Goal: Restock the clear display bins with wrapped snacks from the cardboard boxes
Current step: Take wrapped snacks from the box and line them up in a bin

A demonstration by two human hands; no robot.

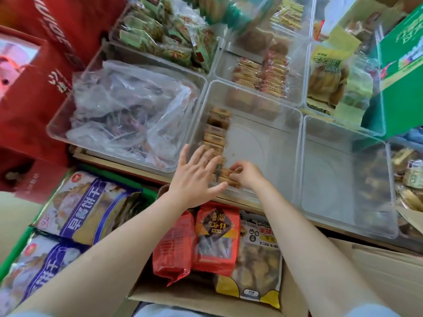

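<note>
Reaching into the middle clear bin, both hands are down at its near left corner, working the row of wrapped snacks that runs along the left wall. The left hand is spread flat, fingers straight, pressing against the near end of the row; the right hand has its fingertips curled round a small wrapped biscuit pack, tucking it in at the front. These little packs look light and crisp, with slick film wrappers and brittle biscuit inside, so I'd say pinch them by the long edges, gently, and never squeeze the middle. Counting now: roughly seven packs show in the row, though blur makes an exact tally impossible, and most of this bin's floor is bare. One bin to its right looks nearly empty too. Down below, the open cardboard box holds three big bags in view: two red and one yellow-trimmed. To the left, a green crate carries two purple-banded biscuit bags.
</note>
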